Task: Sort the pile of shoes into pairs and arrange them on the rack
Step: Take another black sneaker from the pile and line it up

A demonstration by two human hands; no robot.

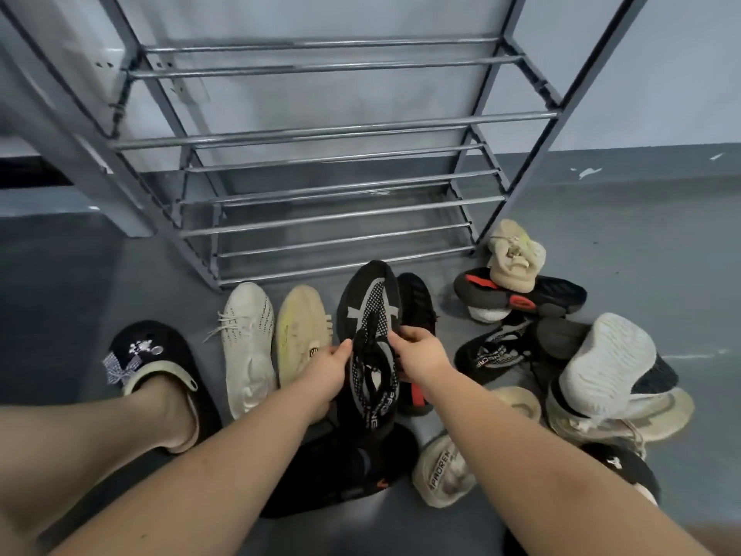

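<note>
Both hands, left hand [326, 369] and right hand [421, 355], grip the black-and-grey sneaker [371, 315] by its collar, probably steadying it. The rack [320, 130] stands bare, so pairing looks early.

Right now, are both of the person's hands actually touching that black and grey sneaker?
Touching. The head view shows the left hand gripping one side of the black and grey sneaker and the right hand pinching the other side, fingers overlapping its upper.

rack [320, 162] behind shoe row [248, 343], shoe pile [561, 363] right
</note>
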